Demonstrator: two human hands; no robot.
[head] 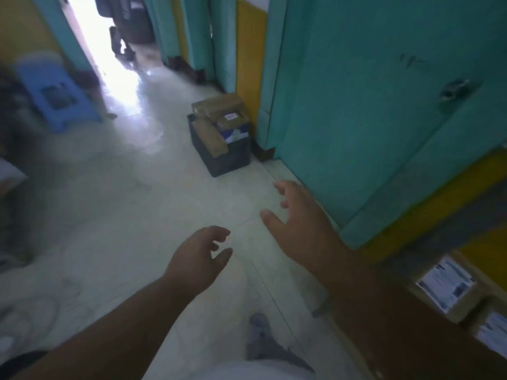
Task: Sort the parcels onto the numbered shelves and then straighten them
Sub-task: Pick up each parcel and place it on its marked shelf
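Down by my feet I can see one grey shoe [259, 325] on the pale tiled floor [123, 215], and at the lower right corner of my view a few labelled parcels [447, 286] lie close together on what may be a shelf; blur hides any number. My left hand [196, 259] hangs out in front of me with fingers loosely curled, holding nothing. My right hand [299, 223] reaches further ahead, fingers spread and empty too. Beyond them, well apart from both hands, a dark crate [227, 152] stands on the floor against the foot of the teal door [370, 119], piled with brown parcels [222, 111] that overtop its rim. Further off, a blue stool [55, 97] sits by the left wall near a bright doorway. I judge I am between parcels, heading to fetch another. Next I must close the gap to the crate, stoop, and take one parcel off the top without toppling the rest.
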